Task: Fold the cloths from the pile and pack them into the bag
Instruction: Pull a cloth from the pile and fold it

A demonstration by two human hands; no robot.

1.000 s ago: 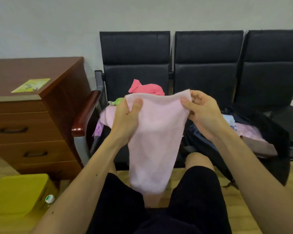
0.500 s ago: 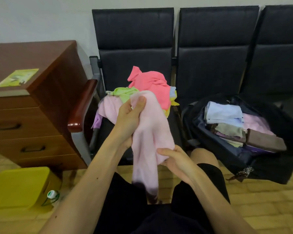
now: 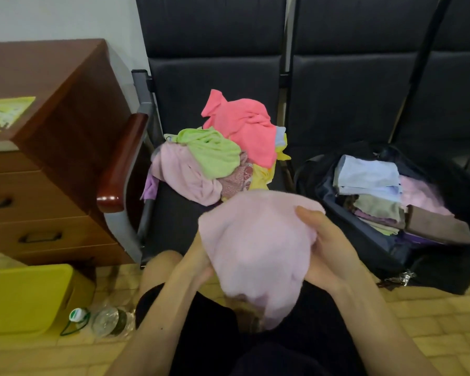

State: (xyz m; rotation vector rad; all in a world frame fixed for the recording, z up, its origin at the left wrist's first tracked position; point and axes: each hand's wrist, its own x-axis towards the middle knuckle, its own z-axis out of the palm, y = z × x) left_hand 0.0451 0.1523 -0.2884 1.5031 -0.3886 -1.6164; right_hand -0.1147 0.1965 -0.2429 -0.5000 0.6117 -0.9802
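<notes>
A pale pink cloth [image 3: 255,251] hangs bunched over my lap, held from both sides. My left hand [image 3: 200,263] is under its left edge, mostly hidden by the fabric. My right hand [image 3: 323,248] grips the right side, thumb on top. The pile of cloths [image 3: 217,158], with coral, green, pink and yellow pieces, lies on the left black seat. The dark open bag [image 3: 391,256] sits on the seat to the right, with folded cloths [image 3: 369,177] stacked inside.
A wooden drawer cabinet [image 3: 46,164] stands at the left beside the chair's wooden armrest [image 3: 122,164]. A yellow box [image 3: 25,297] and a plastic bottle [image 3: 103,320] lie on the tiled floor at lower left. Black chair backs line the wall.
The cloth, hanging long from my raised left hand, is now doubled into a bunch low over my lap. My right hand rose to its right side; my left hand dropped beneath it.
</notes>
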